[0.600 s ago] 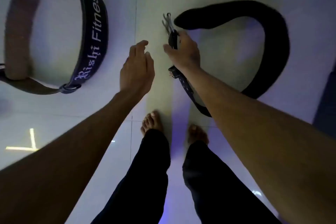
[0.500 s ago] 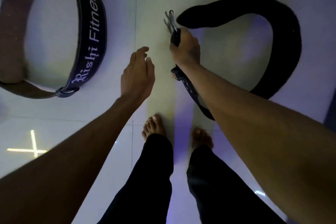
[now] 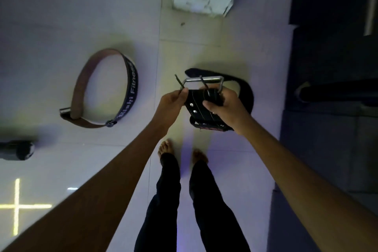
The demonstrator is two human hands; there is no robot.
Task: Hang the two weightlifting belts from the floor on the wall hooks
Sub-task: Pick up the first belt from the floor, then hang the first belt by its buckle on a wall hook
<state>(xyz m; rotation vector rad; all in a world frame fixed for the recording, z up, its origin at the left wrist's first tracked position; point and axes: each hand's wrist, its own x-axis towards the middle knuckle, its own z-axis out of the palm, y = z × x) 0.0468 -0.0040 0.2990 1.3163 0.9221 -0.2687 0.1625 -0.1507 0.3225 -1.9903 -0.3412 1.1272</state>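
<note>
The black weightlifting belt (image 3: 206, 108) is up off the floor (image 3: 61, 16), held in front of the person just right of centre, above the bare feet (image 3: 182, 152). The right hand (image 3: 227, 110) is closed around the strap just below the steel buckle (image 3: 202, 80), thumb across the riveted face. The left hand (image 3: 173, 101) pinches one of the buckle's two prongs (image 3: 180, 86) between thumb and fingertips; its other fingers are curled and hold nothing else. The rest of the strap curves away behind the right hand toward 2 o'clock, and I cannot tell whether its far end touches the floor.

The strap looks thick, stitched and stiff, since it keeps its curve rather than drooping, so it should carry like a rigid hoop and not flop. It is likely moderately heavy, with the metal buckle end the densest part. The buckle frame is the natural place to hold and probably the part to slip over a hook; the loose prongs swing and could pinch fingers.

The brown leather belt (image 3: 102, 90), printed with "Fitness" on a dark band, lies as a standing loop on the floor at 9 o'clock, well apart from the hands. It appears equally stiff; its buckle (image 3: 65, 109) at the loop's lower left offers a firm grip. No wall hooks are visible.
</note>
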